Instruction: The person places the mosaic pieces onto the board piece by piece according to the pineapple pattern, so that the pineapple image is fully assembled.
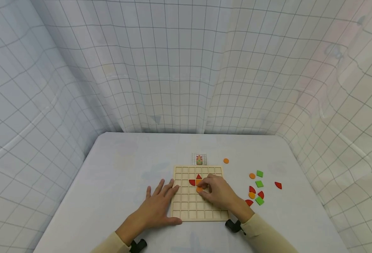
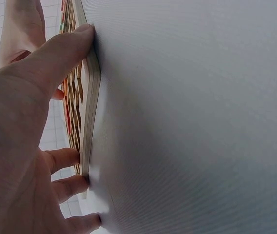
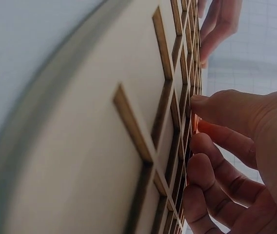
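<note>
A wooden grid board (image 1: 185, 207) lies on the table. My left hand (image 1: 157, 209) spreads over its left side, with the thumb (image 2: 70, 46) at the front edge and some fingertips on the left edge. Above the middle of the board, my right hand (image 1: 220, 192) pinches an orange disc (image 1: 199, 189) between thumb and index finger; the fingers partly cover it. Just beyond lies an orange piece (image 1: 198, 182) in a cell, its right side hidden. A red quarter-circle (image 1: 192, 182) sits to its left and another red piece (image 1: 199, 176) behind it.
Behind the board lies a small card (image 1: 199, 159) with a printed grid and coloured figure. An orange disc (image 1: 226, 161) lies to its right. Several loose pieces are scattered right of the board, including a green square (image 1: 259, 183) and a red quarter-circle (image 1: 278, 185). Gridded white curtains (image 1: 179, 70) surround the table.
</note>
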Motion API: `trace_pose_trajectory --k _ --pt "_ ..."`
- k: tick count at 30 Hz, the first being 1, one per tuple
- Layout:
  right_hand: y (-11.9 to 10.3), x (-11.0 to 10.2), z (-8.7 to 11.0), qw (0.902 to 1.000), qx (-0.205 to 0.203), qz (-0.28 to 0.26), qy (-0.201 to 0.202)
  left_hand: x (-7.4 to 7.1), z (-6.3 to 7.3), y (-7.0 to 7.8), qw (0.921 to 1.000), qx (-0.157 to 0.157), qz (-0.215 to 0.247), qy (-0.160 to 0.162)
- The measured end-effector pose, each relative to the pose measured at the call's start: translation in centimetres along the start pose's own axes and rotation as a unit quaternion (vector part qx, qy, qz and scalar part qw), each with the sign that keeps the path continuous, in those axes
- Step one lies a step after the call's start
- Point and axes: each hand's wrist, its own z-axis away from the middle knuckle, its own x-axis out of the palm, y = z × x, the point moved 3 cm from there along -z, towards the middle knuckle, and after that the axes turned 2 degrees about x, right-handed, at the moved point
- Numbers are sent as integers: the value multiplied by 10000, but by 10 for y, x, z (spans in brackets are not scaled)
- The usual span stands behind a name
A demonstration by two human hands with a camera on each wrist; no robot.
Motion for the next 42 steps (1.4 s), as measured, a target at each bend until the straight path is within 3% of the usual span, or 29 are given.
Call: trace_pose_trajectory --k 25,42 --pt "5 -9 11 9998 66 -3 176 2 -3 -3 10000 -56 -57 -4" --pt "40 -46 57 9965 464 57 688 1 -2 -2 9999 -95 -21 -33"
